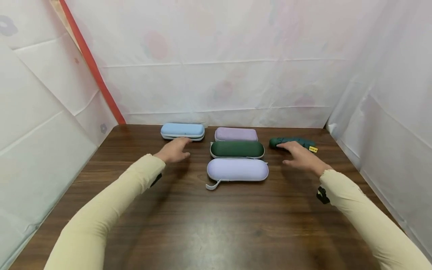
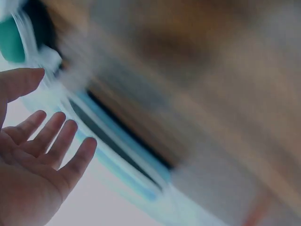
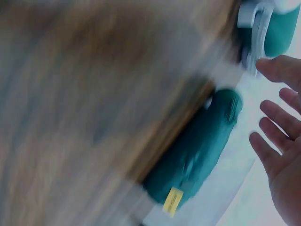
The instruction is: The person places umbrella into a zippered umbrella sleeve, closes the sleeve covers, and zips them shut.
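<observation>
My left hand (image 1: 173,150) hovers over the table with its fingers relaxed, fingertips right at the front of a light blue zippered hard case (image 1: 182,129). On the other side, my right hand (image 1: 302,158) reaches toward a dark green folded umbrella (image 1: 308,143) with a yellow tag, overlapping it in the head view. Both wrist views show spread fingers and bare palms. Between the hands lie three more hard cases, one behind another: a lavender one (image 1: 237,170) with a wrist strap in front, a dark green one (image 1: 237,149), and a mauve one (image 1: 236,134) at the back.
The dark wooden table (image 1: 209,225) reaches back to a white patterned sheet (image 1: 216,86), with more sheeting on both sides. A red strip (image 1: 92,62) runs down the back left corner.
</observation>
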Demonstrator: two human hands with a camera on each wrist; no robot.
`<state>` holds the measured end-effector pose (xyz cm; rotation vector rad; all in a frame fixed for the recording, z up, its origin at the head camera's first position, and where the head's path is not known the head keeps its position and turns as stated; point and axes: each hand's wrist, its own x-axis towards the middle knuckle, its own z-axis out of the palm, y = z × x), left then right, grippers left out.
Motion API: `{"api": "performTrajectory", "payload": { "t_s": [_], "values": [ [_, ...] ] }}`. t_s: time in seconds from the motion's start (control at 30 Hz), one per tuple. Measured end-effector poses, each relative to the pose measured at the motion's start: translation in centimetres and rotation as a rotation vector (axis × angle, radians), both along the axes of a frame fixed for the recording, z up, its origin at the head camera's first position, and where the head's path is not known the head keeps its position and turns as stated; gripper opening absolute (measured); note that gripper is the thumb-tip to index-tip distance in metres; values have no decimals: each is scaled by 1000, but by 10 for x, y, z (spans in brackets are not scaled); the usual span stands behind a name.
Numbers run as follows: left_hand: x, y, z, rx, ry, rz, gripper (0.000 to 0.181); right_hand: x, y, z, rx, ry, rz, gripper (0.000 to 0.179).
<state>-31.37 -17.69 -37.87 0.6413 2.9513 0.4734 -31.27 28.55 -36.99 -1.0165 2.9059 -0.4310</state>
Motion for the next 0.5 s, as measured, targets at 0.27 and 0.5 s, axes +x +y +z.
{"api": "performTrajectory", "payload": {
  "t_s": [0.27,0.5],
  "values": [
    [-47,-13,7,-173,7,113,64,-20,35,7,131,-30,-208,62],
    [-59,-15,-9,-190,-3,168,74,-33,47,-18,222,-30,-259,70]
  ]
}}
